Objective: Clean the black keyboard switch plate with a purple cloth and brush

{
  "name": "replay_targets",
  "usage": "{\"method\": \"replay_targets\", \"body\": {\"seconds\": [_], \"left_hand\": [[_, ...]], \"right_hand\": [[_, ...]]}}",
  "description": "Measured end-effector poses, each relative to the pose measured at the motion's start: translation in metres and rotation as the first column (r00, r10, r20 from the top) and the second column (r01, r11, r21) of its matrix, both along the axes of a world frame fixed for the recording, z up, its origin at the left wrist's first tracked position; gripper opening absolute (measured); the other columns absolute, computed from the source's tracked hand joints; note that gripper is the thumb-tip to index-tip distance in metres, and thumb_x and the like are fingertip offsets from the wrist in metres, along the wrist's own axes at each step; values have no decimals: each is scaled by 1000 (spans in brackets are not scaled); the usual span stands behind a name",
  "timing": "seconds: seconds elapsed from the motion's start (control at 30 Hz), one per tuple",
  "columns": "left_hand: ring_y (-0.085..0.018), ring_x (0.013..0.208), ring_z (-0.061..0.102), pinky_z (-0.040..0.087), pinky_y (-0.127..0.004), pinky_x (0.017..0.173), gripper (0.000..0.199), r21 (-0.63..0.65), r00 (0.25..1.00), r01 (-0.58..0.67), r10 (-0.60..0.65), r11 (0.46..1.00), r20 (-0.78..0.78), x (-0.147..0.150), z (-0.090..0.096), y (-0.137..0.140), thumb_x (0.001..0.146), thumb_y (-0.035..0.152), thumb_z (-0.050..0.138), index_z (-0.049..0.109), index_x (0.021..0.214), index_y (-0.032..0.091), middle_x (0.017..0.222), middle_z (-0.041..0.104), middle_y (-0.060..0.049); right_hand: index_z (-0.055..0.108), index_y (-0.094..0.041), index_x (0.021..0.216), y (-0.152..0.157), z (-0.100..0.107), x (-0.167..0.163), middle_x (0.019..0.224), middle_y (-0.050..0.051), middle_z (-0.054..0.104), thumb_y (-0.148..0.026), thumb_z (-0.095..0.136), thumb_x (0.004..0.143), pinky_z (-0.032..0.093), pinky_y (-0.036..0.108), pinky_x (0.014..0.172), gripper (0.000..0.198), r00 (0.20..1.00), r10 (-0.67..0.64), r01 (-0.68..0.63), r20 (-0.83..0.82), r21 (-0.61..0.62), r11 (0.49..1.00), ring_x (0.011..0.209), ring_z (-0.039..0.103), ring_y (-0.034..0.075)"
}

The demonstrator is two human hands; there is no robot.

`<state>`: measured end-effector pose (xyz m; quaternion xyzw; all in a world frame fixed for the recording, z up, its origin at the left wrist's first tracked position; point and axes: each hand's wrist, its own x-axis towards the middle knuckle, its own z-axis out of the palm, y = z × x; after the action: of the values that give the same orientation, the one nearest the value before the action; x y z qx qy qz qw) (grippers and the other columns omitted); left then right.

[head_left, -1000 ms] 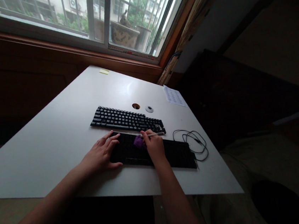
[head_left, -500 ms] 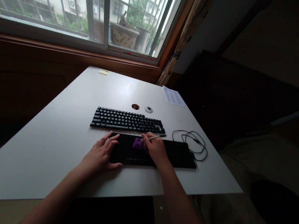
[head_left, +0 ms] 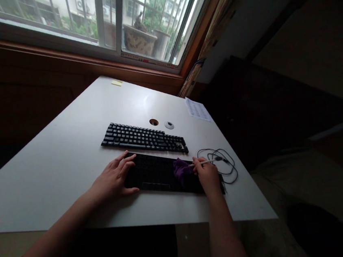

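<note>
Desk [head_left: 69,143]: smooth, white, glossy toward its rear. Keyboard [head_left: 141,137] at mid-desk: dark plastic keys, slight sheen. Black board [head_left: 154,171] toward the desk's front: matt, apparently plastic, though dimness prevents confirmation. Purple cloth [head_left: 181,172]: matt, crumpled fabric. Thin stick [head_left: 207,162]: pale, smooth finish. Sheet [head_left: 198,110] at the desk's right edge: matt paper. Sill [head_left: 153,70] behind the desk: brown wood, low sheen.

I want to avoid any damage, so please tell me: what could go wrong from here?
The far end of the thin stick in the right hand points toward the looped cable and might catch it. The left hand touches only the left end of the black panel, so pressing with the purple cloth might make the panel shift.
</note>
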<state>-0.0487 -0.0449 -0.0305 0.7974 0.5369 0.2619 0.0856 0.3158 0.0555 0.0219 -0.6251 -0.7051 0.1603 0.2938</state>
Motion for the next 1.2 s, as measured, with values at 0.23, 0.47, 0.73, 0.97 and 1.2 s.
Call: {"method": "replay_targets", "body": {"seconds": [0.23,0.47,0.73,0.97,1.2], "left_hand": [[-35,156,20,34,-56,121,68,6,1000,14,-14,1000,-24,-1,-1,1,78,57,77,46,128,25,163,38,-11],[-36,156,20,35,-57,120,67,12,999,11,-11,1000,-34,-1,0,1,78,56,76,46,129,25,163,38,-12],[-38,155,22,36,-59,119,65,29,999,16,-15,999,-35,-2,-2,1,79,57,73,48,130,25,162,39,-12],[-38,155,22,37,-60,118,65,37,998,26,-24,999,-58,-2,-2,2,80,54,74,47,130,24,163,38,-12],[-39,154,23,38,-59,117,65,45,998,29,-26,999,-56,-2,-2,2,79,56,74,48,130,24,162,39,-12]], "right_hand": [[63,-22,72,2,-3,12,64,6,70,-71,42,95,46,31,60,57,999,-39,39,11,9,999,58,66,22],[64,-22,73,-2,9,48,63,7,70,-74,40,94,46,33,62,61,982,-178,173,65,68,983,54,65,22],[68,-20,78,-11,18,49,63,6,70,-73,45,93,49,31,62,60,966,-246,254,-74,140,957,57,68,21],[65,-23,72,2,1,11,64,4,72,-61,50,96,48,28,63,48,996,-55,61,-73,85,994,59,69,20],[67,-22,72,12,-3,-15,63,3,72,-61,51,96,47,27,59,48,989,52,-47,-141,37,998,57,68,19]]}}
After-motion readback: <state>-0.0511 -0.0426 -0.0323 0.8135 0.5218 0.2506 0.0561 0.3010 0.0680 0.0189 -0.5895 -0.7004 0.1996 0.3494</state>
